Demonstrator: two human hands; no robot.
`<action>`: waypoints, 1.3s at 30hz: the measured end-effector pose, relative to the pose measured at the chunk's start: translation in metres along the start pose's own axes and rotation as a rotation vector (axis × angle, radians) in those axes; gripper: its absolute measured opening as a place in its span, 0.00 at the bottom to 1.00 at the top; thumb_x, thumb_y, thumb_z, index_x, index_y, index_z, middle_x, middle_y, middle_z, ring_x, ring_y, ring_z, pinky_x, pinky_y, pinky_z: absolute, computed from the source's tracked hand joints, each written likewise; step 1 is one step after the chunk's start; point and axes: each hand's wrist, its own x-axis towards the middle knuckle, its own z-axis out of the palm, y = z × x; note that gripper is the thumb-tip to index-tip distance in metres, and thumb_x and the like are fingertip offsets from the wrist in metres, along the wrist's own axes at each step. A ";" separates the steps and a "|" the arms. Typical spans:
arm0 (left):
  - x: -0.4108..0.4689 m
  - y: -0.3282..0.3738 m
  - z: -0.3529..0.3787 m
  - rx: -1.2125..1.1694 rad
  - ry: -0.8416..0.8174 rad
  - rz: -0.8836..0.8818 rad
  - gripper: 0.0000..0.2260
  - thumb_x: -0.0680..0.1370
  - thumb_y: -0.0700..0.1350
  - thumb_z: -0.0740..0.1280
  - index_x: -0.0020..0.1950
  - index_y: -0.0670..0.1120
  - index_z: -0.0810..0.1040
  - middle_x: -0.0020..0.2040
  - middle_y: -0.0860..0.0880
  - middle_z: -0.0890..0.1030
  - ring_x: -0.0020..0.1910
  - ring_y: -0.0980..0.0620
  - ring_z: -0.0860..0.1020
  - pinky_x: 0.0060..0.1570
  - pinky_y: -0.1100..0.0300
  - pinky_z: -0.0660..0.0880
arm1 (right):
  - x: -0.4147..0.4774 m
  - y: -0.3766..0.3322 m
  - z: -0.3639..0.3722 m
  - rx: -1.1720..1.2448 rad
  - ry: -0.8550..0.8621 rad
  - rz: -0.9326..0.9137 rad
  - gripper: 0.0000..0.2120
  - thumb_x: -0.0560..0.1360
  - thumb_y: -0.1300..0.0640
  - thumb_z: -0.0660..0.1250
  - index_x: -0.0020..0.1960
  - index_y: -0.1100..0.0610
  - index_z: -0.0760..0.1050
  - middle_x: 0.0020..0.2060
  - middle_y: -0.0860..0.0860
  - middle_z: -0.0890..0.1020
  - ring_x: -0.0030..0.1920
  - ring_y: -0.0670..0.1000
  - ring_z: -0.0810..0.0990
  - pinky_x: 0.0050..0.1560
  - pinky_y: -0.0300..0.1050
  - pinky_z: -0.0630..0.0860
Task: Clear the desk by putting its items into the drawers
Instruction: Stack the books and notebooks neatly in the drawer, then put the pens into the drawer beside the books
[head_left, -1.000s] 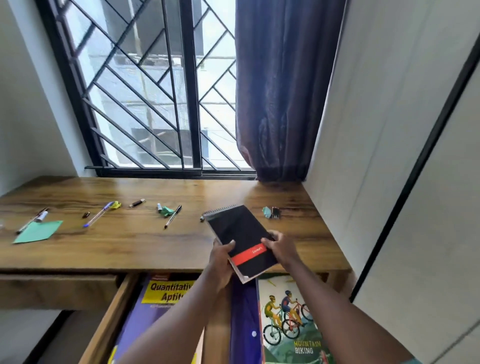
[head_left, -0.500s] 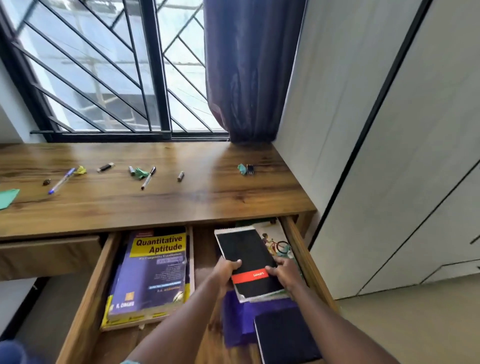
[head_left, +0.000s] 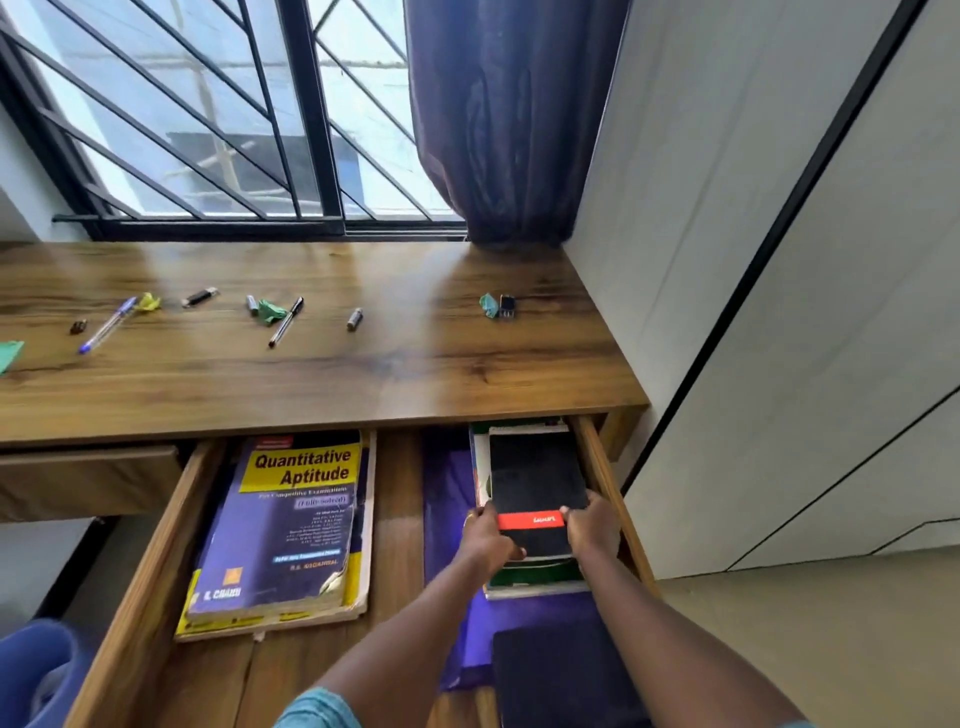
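Two bare arms reached into the open wooden drawer (head_left: 602, 467), where the left hand (head_left: 488, 538) and the right hand (head_left: 589, 527) clasped the near end of a black notebook (head_left: 535, 483) from either side, fingers curled around its edges. The notebook, matte black with a red band and small white lettering across its lower part and a pale spiral edge at its far end, lay flat atop a stack of books at the drawer's right side, its far end under the desk (head_left: 363, 374) lip. Left of it sat a purple-and-yellow "Quantitative Aptitude" textbook (head_left: 291, 525). On the desk beyond lay a blue pen (head_left: 106, 325), a black pen (head_left: 285, 321), crumpled green paper (head_left: 271, 310) and several small items too small to identify. A purple curtain (head_left: 498, 119) hung at the barred window (head_left: 218, 114).
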 end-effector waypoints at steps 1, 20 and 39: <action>0.001 0.001 0.002 0.054 0.002 0.013 0.30 0.68 0.34 0.74 0.67 0.44 0.68 0.62 0.44 0.68 0.60 0.45 0.72 0.62 0.56 0.74 | 0.001 -0.002 0.000 -0.043 0.017 -0.018 0.13 0.76 0.59 0.65 0.60 0.61 0.76 0.56 0.58 0.81 0.57 0.59 0.79 0.53 0.48 0.75; -0.008 0.009 0.000 0.413 0.081 0.090 0.19 0.73 0.44 0.70 0.62 0.44 0.73 0.64 0.44 0.68 0.61 0.44 0.72 0.62 0.54 0.72 | -0.015 -0.030 0.033 -0.571 0.099 -0.474 0.16 0.74 0.60 0.60 0.62 0.59 0.73 0.60 0.56 0.76 0.63 0.55 0.72 0.61 0.47 0.71; -0.106 -0.067 -0.206 0.252 0.597 -0.006 0.19 0.79 0.40 0.59 0.70 0.42 0.69 0.70 0.44 0.68 0.71 0.46 0.64 0.70 0.59 0.59 | -0.183 -0.140 0.167 -0.473 -0.142 -0.932 0.12 0.52 0.64 0.77 0.34 0.61 0.79 0.31 0.57 0.80 0.31 0.59 0.80 0.28 0.45 0.77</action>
